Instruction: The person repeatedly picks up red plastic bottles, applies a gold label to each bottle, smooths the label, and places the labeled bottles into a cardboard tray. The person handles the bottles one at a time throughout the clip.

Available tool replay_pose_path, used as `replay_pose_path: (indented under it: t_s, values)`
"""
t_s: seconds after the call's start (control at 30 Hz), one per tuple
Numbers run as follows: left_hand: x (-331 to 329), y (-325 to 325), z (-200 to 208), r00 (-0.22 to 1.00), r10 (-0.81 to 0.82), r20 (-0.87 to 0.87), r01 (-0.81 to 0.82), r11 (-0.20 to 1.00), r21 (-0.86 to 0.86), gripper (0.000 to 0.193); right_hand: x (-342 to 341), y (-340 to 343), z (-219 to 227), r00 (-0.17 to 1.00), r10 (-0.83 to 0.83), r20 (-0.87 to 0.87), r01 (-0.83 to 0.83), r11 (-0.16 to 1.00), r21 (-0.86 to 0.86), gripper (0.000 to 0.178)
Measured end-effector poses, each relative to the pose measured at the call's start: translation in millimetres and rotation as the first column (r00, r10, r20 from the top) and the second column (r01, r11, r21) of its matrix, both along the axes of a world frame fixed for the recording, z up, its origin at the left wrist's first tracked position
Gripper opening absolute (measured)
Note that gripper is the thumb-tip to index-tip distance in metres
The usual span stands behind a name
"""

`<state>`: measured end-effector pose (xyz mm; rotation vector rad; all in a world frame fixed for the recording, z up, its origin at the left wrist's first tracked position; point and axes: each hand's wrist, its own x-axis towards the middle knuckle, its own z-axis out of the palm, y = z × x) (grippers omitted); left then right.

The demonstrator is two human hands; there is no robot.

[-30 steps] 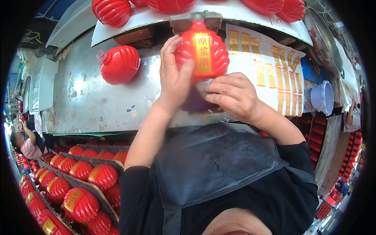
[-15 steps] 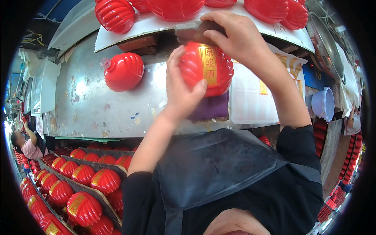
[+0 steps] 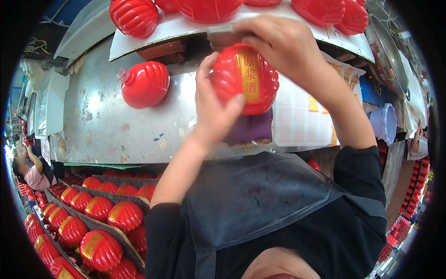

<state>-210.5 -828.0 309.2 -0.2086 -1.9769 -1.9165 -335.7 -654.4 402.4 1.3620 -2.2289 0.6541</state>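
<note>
A glossy red ribbed bottle (image 3: 268,93) with a gold label down its front lies on a folded purple cloth (image 3: 253,128). My left hand (image 3: 213,95) cups its left side, thumb on the front near the label's lower end. Just above the bottle's far end, my right hand (image 3: 283,44) has its fingers curled round a greyish flat piece (image 3: 220,33) whose kind I cannot make out. Its grip is partly blurred. To the left, another red bottle (image 3: 146,86) with a clear neck lies on the metal table, apart from both hands.
Several red bottles (image 3: 209,9) stand on a raised white board (image 3: 172,30) at the far side. A label sheet (image 3: 299,125) lies right of the cloth, with a lavender bucket (image 3: 383,123) beyond it. Labelled bottles fill crates (image 3: 114,232) at lower left; a person (image 3: 37,174) is at far left.
My right hand has shifted slightly right and its fingers have curled in more over the far end of the bottle. The left hand keeps its hold, and the bottle has barely moved.
</note>
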Motion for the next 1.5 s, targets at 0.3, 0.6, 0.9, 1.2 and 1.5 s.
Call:
replay_pose_path:
  t_s: [0.3,0.6,0.9,1.2,1.5]
  values:
    - [-30.3,-12.7,28.2,0.986,-0.092,0.14,0.102,0.993,-0.064,0.045,97.2,30.1,-30.2,0.984,0.145,0.102,-0.125,0.976,-0.179,0.025]
    - [-56.6,-22.0,46.2,0.84,-0.431,0.329,0.301,0.875,0.379,0.062,72.9,25.6,-15.8,0.978,-0.053,0.203,0.092,0.979,-0.184,0.036]
    - [-36.3,-20.0,57.0,0.891,-0.356,0.28,0.335,0.934,0.123,0.1,32.2,21.1,19.0,0.947,0.046,0.317,0.026,0.975,-0.221,0.036]
    - [-33.2,-8.5,67.8,0.92,-0.292,0.263,0.28,0.956,0.084,0.085,39.8,15.3,16.0,0.997,-0.016,0.08,0.026,0.991,-0.128,0.032]
    - [-52.1,-10.6,63.9,0.869,-0.335,0.363,0.228,0.924,0.307,0.048,47.7,33.2,-12.9,0.994,0.061,0.091,-0.025,0.934,-0.355,0.036]
